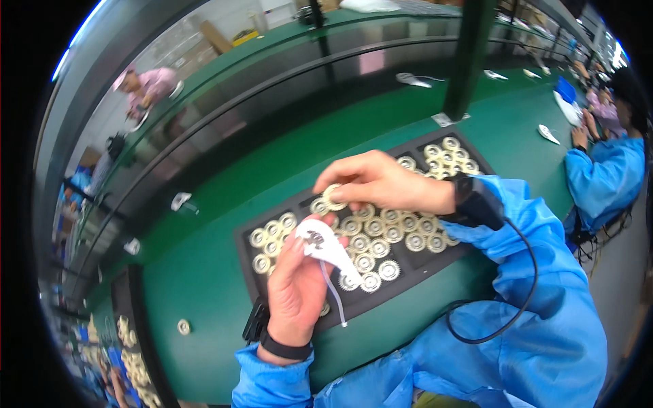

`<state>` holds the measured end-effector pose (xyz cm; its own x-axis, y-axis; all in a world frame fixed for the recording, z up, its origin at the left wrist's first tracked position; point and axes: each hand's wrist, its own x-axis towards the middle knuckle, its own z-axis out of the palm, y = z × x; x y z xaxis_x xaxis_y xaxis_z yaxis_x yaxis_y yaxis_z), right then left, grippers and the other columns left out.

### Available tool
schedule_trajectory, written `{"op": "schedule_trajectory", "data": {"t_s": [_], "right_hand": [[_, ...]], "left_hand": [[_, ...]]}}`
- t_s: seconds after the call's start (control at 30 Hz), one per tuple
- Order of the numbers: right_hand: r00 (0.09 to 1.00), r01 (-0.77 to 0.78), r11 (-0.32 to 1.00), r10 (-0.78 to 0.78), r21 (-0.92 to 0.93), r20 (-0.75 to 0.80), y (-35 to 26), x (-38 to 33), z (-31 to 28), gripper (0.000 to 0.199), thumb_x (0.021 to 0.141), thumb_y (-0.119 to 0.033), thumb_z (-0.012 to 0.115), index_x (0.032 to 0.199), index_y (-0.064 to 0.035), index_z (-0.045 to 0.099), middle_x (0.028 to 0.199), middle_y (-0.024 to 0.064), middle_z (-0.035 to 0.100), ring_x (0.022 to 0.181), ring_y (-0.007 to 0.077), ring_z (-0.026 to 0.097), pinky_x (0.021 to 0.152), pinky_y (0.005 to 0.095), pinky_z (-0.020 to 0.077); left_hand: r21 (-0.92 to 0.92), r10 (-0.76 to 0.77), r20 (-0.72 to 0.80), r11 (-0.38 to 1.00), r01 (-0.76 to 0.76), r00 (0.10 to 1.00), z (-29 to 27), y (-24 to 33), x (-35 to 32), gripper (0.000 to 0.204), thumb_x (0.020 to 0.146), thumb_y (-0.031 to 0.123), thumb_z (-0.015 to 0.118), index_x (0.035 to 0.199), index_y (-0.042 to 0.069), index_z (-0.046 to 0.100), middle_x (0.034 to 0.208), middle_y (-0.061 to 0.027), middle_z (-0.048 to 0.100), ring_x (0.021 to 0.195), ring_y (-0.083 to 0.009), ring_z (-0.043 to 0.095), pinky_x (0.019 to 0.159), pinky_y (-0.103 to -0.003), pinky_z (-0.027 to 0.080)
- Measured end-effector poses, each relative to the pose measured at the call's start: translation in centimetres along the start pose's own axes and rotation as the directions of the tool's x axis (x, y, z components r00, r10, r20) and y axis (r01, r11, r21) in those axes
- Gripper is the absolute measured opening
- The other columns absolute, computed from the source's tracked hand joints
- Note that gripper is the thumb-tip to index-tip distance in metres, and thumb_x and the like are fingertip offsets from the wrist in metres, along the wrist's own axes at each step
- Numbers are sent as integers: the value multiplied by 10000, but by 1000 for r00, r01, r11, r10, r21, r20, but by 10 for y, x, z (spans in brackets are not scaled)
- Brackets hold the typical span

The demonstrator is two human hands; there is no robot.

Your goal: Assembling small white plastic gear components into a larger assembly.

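Observation:
My left hand [297,291] is closed round a white teardrop-shaped plastic housing [329,249] with dark parts showing in its wide end. A thin pale cord [333,292] hangs down from the housing. Just above it, my right hand [381,182] pinches a cream toothed gear wheel [333,197] between thumb and fingers. Both hands are over a black compartmented tray [415,275] filled with many similar gear wheels [364,262]. The wheels lie in loose groups in its compartments, and my hands hide part of them.
The tray rests on a green table [224,292], where a single gear wheel [183,327] lies at left. Another dark tray [139,319] of wheels stands at far left. White housings lie along the green belt [286,166] beyond. A green post [467,64] rises behind; a co-worker in blue [605,173] sits at right.

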<state>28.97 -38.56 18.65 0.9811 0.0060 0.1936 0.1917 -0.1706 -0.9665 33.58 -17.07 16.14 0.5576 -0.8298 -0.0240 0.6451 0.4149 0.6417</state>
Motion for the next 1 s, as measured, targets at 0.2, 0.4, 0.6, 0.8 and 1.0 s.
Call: {"op": "schedule_trajectory", "data": {"t_s": [0.2,0.4,0.6,0.8,1.0], "right_hand": [[995,-52,997,48,53,85,-1,-8,1,320,902,-51,580,1222,-55,589,873,0,605,717,50,543,660,200,472],[935,342,777,-337,-528,109,-7,-11,7,428,797,-7,652,1217,-66,600,842,83,615,756,199,602,696,308,486],[946,289,756,-319,-588,55,-20,-22,11,314,776,-54,669,1088,-56,631,837,102,614,657,213,608,584,308,489],[877,451,653,-450,-608,167,-2,-27,14,315,753,-66,631,1056,-16,564,843,144,546,689,361,596,590,419,512],[889,450,726,-421,-521,182,-3,-33,6,361,767,-74,639,1104,-1,532,1003,175,506,768,355,591,626,403,504]], "left_hand": [[-6,19,6,1000,-19,1000,5,0,5,408,909,196,527,1251,-19,476,1220,-141,539,1119,-270,536,1011,-428,401],[12,31,-25,999,-31,999,5,1,2,398,907,176,530,1251,-19,476,1186,-124,557,1080,-269,563,996,-441,429],[70,24,26,997,-25,999,6,-1,4,421,883,167,549,1241,-48,487,1236,-170,539,1139,-270,528,999,-463,427],[57,-16,-21,998,17,1000,-1,-7,1,393,890,152,512,1227,-50,496,1183,-145,570,1114,-261,538,985,-476,419],[-53,5,-17,999,-6,1000,5,-2,-1,352,889,176,537,1169,-36,540,1175,-169,594,1013,-304,609,850,-463,533]]}}
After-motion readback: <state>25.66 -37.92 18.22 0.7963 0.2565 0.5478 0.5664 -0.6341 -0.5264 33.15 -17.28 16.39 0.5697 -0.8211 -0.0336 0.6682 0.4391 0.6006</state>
